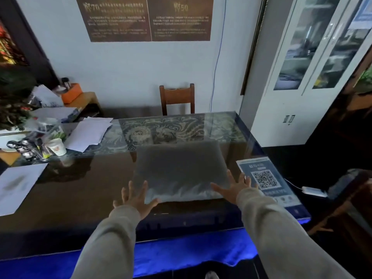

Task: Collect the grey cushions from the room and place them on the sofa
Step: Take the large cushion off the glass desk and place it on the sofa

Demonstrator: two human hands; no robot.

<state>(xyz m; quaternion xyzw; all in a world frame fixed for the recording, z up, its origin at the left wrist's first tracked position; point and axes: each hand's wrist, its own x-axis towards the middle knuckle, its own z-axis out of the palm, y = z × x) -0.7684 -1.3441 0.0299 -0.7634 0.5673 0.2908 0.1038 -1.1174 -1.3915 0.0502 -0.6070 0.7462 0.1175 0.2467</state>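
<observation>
Cushion [179,168] lies uncollected on the bench [80,188], centre frame; left hand [133,200] and right hand [234,187] flank it, spread wide, empty. No sofa visible.

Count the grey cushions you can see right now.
1. The grey cushion lies flat on the glass-topped table, between the open left hand and right hand. Others may be outside this view.

Glass-topped table [80,190], grey cushion [179,166], papers [88,133], QR card [265,178]
</observation>
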